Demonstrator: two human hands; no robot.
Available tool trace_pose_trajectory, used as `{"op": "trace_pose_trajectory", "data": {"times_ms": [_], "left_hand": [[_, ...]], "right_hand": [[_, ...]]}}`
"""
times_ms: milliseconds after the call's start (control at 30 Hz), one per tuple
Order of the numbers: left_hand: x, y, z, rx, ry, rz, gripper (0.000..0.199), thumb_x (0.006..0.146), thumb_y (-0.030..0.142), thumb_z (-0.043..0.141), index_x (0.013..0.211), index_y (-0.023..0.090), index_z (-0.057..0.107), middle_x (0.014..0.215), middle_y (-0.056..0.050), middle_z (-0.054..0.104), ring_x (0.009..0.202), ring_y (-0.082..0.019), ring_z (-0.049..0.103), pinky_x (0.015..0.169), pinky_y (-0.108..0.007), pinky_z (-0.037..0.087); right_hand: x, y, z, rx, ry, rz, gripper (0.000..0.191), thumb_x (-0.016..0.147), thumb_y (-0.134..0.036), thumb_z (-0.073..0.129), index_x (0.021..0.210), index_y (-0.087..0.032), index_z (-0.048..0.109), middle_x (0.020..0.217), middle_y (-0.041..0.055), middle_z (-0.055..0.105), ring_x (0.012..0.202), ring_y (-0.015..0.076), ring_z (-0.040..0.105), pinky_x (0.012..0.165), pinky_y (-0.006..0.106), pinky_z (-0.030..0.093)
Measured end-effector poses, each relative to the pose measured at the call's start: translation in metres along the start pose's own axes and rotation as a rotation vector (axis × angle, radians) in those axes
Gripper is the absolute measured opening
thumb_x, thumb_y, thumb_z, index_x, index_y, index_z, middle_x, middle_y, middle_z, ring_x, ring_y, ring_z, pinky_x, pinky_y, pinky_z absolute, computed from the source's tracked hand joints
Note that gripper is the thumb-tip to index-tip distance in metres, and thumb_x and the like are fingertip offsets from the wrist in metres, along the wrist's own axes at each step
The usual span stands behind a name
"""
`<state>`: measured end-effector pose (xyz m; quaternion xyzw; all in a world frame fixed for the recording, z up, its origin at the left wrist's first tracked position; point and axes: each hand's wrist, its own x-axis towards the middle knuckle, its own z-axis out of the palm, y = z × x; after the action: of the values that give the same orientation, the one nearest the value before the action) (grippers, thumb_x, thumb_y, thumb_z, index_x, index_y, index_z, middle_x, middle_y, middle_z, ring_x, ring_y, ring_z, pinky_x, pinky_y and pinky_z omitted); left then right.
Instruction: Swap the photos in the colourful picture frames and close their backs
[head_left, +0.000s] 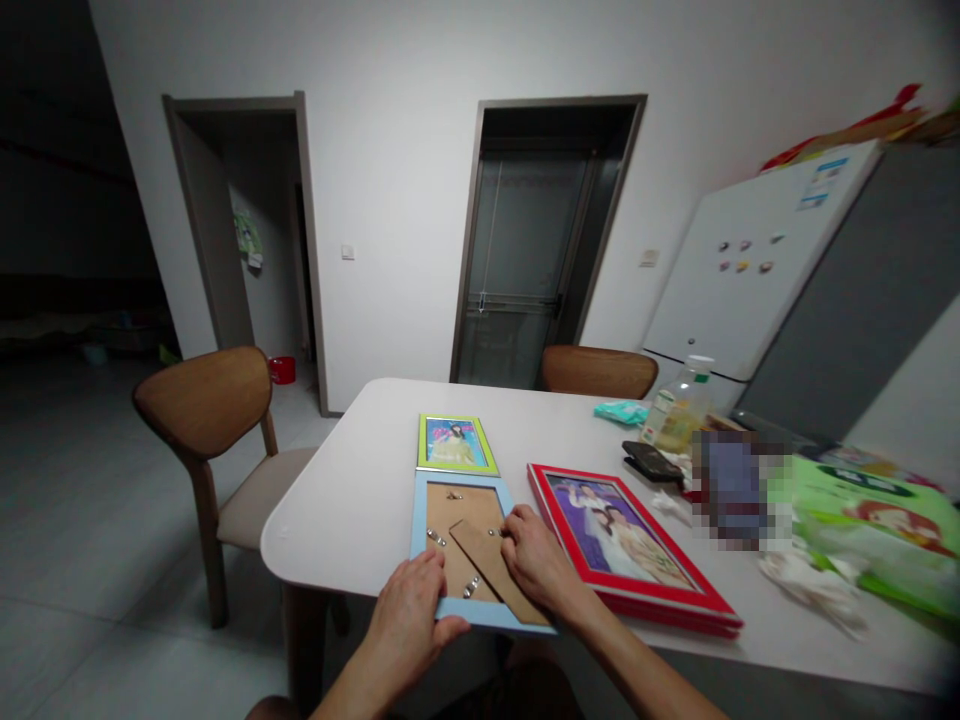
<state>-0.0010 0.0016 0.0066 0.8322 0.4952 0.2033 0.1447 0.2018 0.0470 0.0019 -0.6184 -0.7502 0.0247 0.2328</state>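
Note:
A light-blue picture frame (424, 500) lies face down at the front of the table, its brown backing board (465, 505) and flip-out stand (487, 570) facing up. Small metal clips (471, 586) sit around the edge of the board. My left hand (412, 600) grips the frame's lower left corner, thumb on the near edge. On the right side, my right hand (536, 555) has its curled fingers against the frame beside a clip and the stand; the fingertips are partly hidden. A green picture frame (457, 444) touches the far edge. To the right, red picture frames (637, 580) are stacked.
On the table's right are a dark wallet-like item (652, 464), a plastic bottle (682, 405), a teal packet (621, 413), crumpled tissues (810, 590) and a green package (877, 520). Wooden chairs (210, 410) stand left and behind. A fridge (757, 250) stands back right.

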Motion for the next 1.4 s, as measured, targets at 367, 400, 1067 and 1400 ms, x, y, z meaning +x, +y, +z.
{"op": "trace_pose_trajectory", "data": {"times_ms": [367,400,1067,1400], "left_hand": [[0.0,-0.006,0.005,-0.064,0.041,0.019,0.038,0.062,0.028,0.069,0.094,0.015,0.054,0.116,-0.011,0.052,0.109,-0.023,0.044,0.093,-0.036,0.035],[0.0,-0.007,0.006,-0.066,0.045,0.021,0.039,0.062,0.028,0.068,0.095,0.015,0.053,0.114,-0.011,0.052,0.108,-0.023,0.045,0.093,-0.036,0.035],[-0.001,-0.009,0.007,-0.122,0.04,-0.004,0.047,0.061,0.027,0.068,0.104,0.019,0.051,0.103,-0.006,0.058,0.106,-0.023,0.046,0.091,-0.036,0.036],[-0.002,-0.012,0.008,-0.153,0.025,-0.006,0.052,0.061,0.03,0.067,0.108,0.019,0.048,0.111,-0.006,0.054,0.105,-0.022,0.046,0.091,-0.035,0.036]], "right_hand": [[-0.023,-0.013,-0.007,0.007,0.001,-0.141,0.027,0.076,-0.021,0.041,0.093,-0.02,0.061,0.107,0.0098,0.049,0.101,0.0214,0.041,0.085,0.034,0.032],[-0.027,-0.019,-0.008,0.035,-0.032,-0.208,0.026,0.076,-0.022,0.042,0.093,-0.023,0.061,0.106,0.008,0.05,0.1,0.0208,0.041,0.084,0.034,0.032],[0.007,-0.052,0.008,0.174,-0.099,-0.286,0.027,0.081,-0.024,0.038,0.092,-0.02,0.062,0.092,0.0058,0.057,0.086,0.0153,0.048,0.076,0.026,0.035],[0.017,-0.06,0.02,0.046,-0.152,-0.404,0.018,0.075,-0.018,0.046,0.076,-0.021,0.063,0.082,0.0023,0.057,0.084,0.0149,0.045,0.073,0.026,0.032]]}}
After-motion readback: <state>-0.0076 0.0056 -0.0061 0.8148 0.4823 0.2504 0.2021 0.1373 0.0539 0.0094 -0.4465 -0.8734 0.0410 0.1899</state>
